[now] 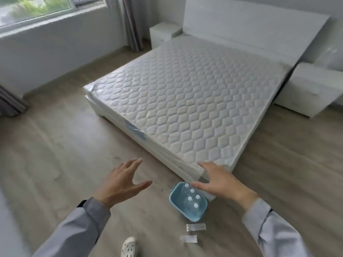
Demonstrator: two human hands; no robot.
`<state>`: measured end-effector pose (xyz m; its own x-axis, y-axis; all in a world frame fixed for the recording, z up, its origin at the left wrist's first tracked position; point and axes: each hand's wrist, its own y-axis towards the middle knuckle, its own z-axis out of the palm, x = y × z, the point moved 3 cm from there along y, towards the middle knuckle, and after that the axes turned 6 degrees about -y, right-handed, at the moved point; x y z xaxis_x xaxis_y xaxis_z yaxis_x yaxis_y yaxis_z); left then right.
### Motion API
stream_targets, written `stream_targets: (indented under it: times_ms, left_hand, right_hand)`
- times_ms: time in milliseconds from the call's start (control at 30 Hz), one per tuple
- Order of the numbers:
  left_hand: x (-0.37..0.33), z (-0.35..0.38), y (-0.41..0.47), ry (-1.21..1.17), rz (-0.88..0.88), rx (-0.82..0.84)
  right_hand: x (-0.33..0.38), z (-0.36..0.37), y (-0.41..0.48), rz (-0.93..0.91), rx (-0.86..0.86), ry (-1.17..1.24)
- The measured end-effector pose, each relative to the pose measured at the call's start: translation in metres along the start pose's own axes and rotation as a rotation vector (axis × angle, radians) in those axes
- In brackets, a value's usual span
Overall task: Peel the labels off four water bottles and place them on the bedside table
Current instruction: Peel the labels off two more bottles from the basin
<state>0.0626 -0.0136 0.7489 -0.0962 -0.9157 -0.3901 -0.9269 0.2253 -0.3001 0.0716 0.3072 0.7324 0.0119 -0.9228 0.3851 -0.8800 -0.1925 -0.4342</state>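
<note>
Both hands hang spread and empty above the floor — the left hand (123, 181) over bare boards, the right hand (218, 179) just above the blue basket (201, 215), each grip wide open and holding nothing. The water bottles (192, 198) stand upright in that basket at the bed's corner, probably gathered there for carrying. The near bedside desk (313, 89) sits well apart — beside the headboard.

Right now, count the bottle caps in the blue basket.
5 white caps in the blue basket beside the mattress corner: one at its far end, three mid-basket, one nearest. More may hide under the right hand.
</note>
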Motion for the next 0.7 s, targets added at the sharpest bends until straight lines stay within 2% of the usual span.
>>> stream_targets:
  times_ms: [167, 367, 500, 700]
  left_hand:
    - [0.03, 0.049, 0.083, 0.056, 0.25, 0.229]
    - [0.053, 0.135, 0.135, 0.105, 0.43, 0.344]
    - [0.075, 0.219, 0.172, 0.102, 0.518, 0.344]
    - [0.131, 0.389, 0.246, 0.112, 0.571, 0.332]
  right_hand:
    - [-0.01, 0.065, 0.004, 0.316, -0.052, 0.148]
    - [-0.027, 0.161, 0.029, 0.508, -0.068, 0.29]
    - [-0.061, 0.246, 0.066, 0.544, -0.057, 0.308]
    - [-0.138, 0.395, 0.147, 0.554, -0.114, 0.286]
